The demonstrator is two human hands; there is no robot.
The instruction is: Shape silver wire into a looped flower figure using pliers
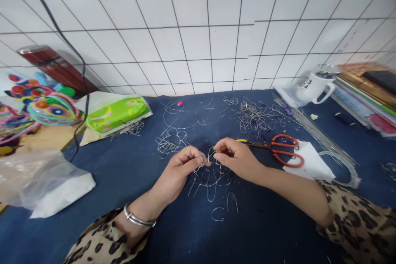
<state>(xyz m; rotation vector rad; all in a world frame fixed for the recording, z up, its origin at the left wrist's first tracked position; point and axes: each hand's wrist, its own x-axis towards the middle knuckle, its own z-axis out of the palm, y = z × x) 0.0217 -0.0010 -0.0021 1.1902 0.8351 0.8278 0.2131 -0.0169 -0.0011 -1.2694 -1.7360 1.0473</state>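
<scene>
My left hand (182,169) and my right hand (235,157) meet over the middle of a dark blue cloth (130,165). Both pinch a thin piece of bent silver wire (209,157) between thumb and fingertips. Under the hands lies a small tangle of looped wire pieces (210,179). A silver bangle (137,218) circles my left wrist. Both sleeves carry a leopard print.
Red-handled scissors (280,150) lie just right of my right hand on white paper (312,161). A heap of wire loops (253,115), straight wires (315,132), a wire flower (171,140), a white mug (318,84), a green tissue pack (117,113), a plastic bag (40,181) and stacked books (368,90) surround the cloth.
</scene>
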